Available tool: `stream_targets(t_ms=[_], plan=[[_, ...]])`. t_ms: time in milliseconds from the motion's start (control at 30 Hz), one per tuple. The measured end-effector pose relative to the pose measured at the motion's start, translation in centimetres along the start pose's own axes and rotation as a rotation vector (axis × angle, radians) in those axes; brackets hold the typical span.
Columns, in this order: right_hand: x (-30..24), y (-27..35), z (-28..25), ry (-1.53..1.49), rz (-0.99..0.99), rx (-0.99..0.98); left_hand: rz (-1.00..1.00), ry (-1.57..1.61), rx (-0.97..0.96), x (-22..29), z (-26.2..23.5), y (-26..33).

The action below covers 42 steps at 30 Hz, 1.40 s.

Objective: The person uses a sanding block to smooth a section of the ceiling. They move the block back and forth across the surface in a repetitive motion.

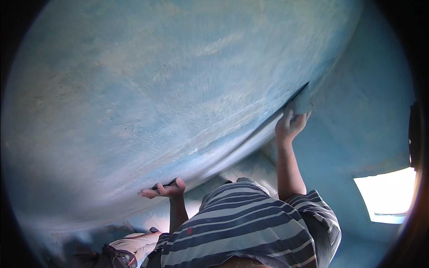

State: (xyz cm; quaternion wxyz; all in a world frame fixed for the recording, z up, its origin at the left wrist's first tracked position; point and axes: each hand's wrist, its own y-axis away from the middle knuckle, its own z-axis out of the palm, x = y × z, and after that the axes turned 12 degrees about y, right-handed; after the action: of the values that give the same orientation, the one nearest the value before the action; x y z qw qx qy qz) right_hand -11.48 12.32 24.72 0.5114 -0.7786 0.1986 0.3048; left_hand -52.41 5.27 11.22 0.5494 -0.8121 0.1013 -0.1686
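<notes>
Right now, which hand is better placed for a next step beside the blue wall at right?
Probably the right hand: it's near the blue wall and appears to hold a flat piece. The left hand is farther away, low along the mottled surface.

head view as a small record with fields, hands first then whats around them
right hand: raised, gripping a pale blue flat piece at the surface's edge
left hand: lower, fingers spread at the surface; a dark strip shows above them, held thing or shadow unclear
surface: large mottled blue and tan surface, spanning most of the view
clothing: dark-and-white striped shirt
right side: bright four-sided opening in a plain blue wall
lower left: pale fabric, perhaps a trouser leg
</notes>
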Motion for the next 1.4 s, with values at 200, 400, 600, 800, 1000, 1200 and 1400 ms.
stream_targets(t_ms=[200,400,600,800,1000,1200,1400], plan=[[-3.8,1.0,-1.1,0.126,-0.454,0.029,-0.001,0.018,0.024,-0.3,0.4,0.3],[0.1,-1.4,0.4,-0.001,-0.057,0.074,-0.04,-0.08,0.019,-0.5,0.2,1.1],[-3.5,1.3,-0.6,0.084,-0.568,0.033,0.007,-0.059,0.0,-0.9,-0.1,0.9],[1.5,-2.1,0.3,-0.034,-0.042,0.074,-0.048,-0.066,0.016,-0.5,0.3,1.1],[3.2,-2.1,-1.4,0.018,-0.087,0.027,0.001,-0.03,0.001,0.2,0.5,-0.3],[0.2,-2.6,-1.2,-0.01,-0.52,-0.002,-0.221,0.104,0.028,3.5,1.3,-1.6],[3.7,-6.2,-1.0,-0.082,-0.127,0.007,-0.479,0.15,0.063,7.6,2.4,-3.3]])
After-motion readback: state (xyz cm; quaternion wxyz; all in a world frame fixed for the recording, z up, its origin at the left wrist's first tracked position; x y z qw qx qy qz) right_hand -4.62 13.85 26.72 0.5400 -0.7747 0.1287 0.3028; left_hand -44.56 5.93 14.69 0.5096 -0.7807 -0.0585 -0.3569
